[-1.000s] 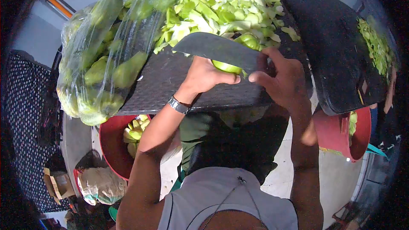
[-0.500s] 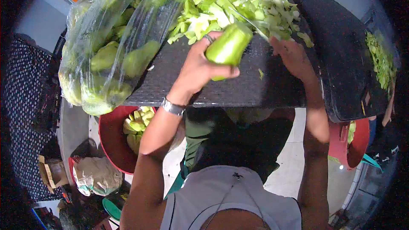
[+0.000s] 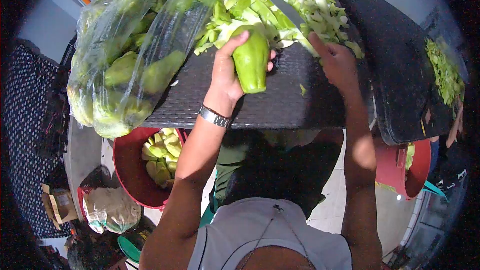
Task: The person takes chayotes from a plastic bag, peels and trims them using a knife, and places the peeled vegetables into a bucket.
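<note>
My left hand (image 3: pixel 224 72) is wrapped round a green papaya (image 3: pixel 250 60), thumb on its near side and fingertips showing at its right. The fruit is smooth and glossy, with its narrower cut end pointing down toward me. In my right hand (image 3: pixel 341 65) is a knife (image 3: pixel 289 12), its blade slanting up and left over the heap of green and white peelings (image 3: pixel 320 15); my index finger stretches along it. The handle is hidden inside the hand. The knife and the fruit are apart.
A clear plastic bag of green fruits (image 3: pixel 120 70) lies at the left of the dark woven table (image 3: pixel 200 107). Below it, a red tub (image 3: pixel 130 170) holds pale peeled pieces. A black chair (image 3: pixel 400 70) and another red tub (image 3: pixel 417 165) stand on the right.
My left hand has turned the papaya so its narrow end now faces down toward me, and drawn it slightly left. The knife has moved up a little, clear of the fruit.
</note>
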The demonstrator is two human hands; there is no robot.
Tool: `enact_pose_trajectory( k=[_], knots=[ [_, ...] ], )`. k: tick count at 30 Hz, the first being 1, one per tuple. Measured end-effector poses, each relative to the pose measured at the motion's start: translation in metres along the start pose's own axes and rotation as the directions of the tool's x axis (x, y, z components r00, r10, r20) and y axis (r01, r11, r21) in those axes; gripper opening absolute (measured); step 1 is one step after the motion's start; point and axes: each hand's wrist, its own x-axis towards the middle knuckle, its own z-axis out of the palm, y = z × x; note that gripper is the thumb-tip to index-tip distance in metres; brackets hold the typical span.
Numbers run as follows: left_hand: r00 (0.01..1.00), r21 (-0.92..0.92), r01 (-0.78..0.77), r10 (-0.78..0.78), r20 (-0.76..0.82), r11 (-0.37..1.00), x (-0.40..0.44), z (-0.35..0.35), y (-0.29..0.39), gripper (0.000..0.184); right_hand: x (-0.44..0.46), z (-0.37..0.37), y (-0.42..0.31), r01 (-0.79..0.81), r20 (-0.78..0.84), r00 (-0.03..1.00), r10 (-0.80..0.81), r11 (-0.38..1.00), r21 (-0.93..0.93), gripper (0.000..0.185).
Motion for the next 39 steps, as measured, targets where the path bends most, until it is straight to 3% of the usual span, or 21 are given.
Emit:
enact_pose_trajectory(
  k=[3,5,7,8,10,11,13,15,17,20,21,24,27,30,31,33,36,39],
  knots=[
    [0.999,0.115,0.050,-0.048,-0.018,0.992,-0.012,0.006,0.001,0.051,0.014,0.015,0.011,0.092,-0.109,0.989,-0.096,0.995,-0.036,0.077],
    [0.995,-0.002,-0.078,0.078,0.058,0.997,-0.012,0.005,0.002,0.054,0.017,0.015,0.011,0.023,0.007,1.000,-0.024,0.997,0.079,0.075],
    [0.987,-0.038,-0.145,0.147,0.060,0.989,-0.015,-0.002,-0.010,0.062,0.015,0.016,0.014,0.072,0.053,0.995,-0.081,0.985,0.159,0.073],
    [0.998,0.020,-0.055,0.055,0.028,0.998,-0.016,-0.004,-0.012,0.064,0.014,0.019,0.019,0.168,0.028,0.984,-0.176,0.969,0.182,0.071],
    [0.997,0.195,-0.006,0.020,-0.072,0.981,-0.012,-0.010,-0.015,0.071,0.004,0.017,0.009,0.138,0.092,0.983,-0.156,0.975,0.171,0.064],
    [0.994,0.305,-0.042,0.070,-0.084,0.951,-0.013,-0.013,-0.018,0.074,0.000,0.013,0.002,0.016,0.175,0.984,-0.038,0.992,0.127,0.061],
    [0.981,0.519,-0.116,0.178,-0.072,0.847,-0.014,-0.003,-0.019,0.082,-0.010,0.010,-0.010,0.037,0.179,0.982,-0.054,0.995,0.094,0.060],
    [0.973,0.513,-0.148,0.219,-0.080,0.846,-0.021,0.009,-0.020,0.088,-0.027,0.010,-0.012,0.300,0.048,0.950,-0.307,0.947,0.114,0.063],
    [0.978,0.525,-0.120,0.192,-0.084,0.842,-0.025,0.011,-0.021,0.093,-0.042,0.005,-0.024,0.392,0.075,0.918,-0.390,0.920,-0.008,0.058],
    [0.933,0.714,-0.294,0.354,0.069,0.636,-0.021,-0.004,-0.035,0.091,-0.059,0.003,-0.040,0.473,0.124,0.880,-0.458,0.869,-0.148,0.055],
    [0.916,0.764,-0.286,0.400,0.040,0.579,-0.029,0.006,-0.036,0.088,-0.062,0.004,-0.043,0.494,0.141,0.869,-0.474,0.849,-0.186,0.055],
    [0.925,0.799,-0.288,0.370,0.089,0.528,-0.029,0.013,-0.037,0.087,-0.063,0.004,-0.044,0.522,0.154,0.853,-0.498,0.817,-0.246,0.055],
    [0.929,0.799,-0.312,0.340,0.144,0.514,-0.030,0.014,-0.036,0.087,-0.056,0.003,-0.036,0.541,0.192,0.837,-0.512,0.826,-0.158,0.058],
    [0.988,0.715,-0.109,0.154,0.001,0.690,-0.035,0.014,-0.038,0.086,-0.029,0.002,-0.014,0.438,0.127,0.899,-0.419,0.874,-0.212,0.071],
    [0.960,0.696,-0.247,0.265,0.084,0.674,-0.038,0.015,-0.042,0.087,-0.013,0.000,0.001,0.390,0.100,0.921,-0.377,0.888,-0.245,0.071],
    [0.946,0.773,-0.274,0.303,0.112,0.572,-0.041,0.014,-0.044,0.088,0.011,-0.005,0.023,0.288,0.042,0.956,-0.289,0.909,-0.300,0.074],
    [0.948,0.831,-0.229,0.310,0.072,0.507,-0.037,0.007,-0.041,0.085,0.014,-0.013,0.029,0.225,0.174,0.961,-0.213,0.973,-0.053,0.073],
    [0.968,0.854,-0.165,0.247,0.044,0.493,-0.028,0.000,-0.038,0.080,-0.007,-0.006,0.017,0.378,0.163,0.913,-0.375,0.926,0.011,0.058]
  ],
)
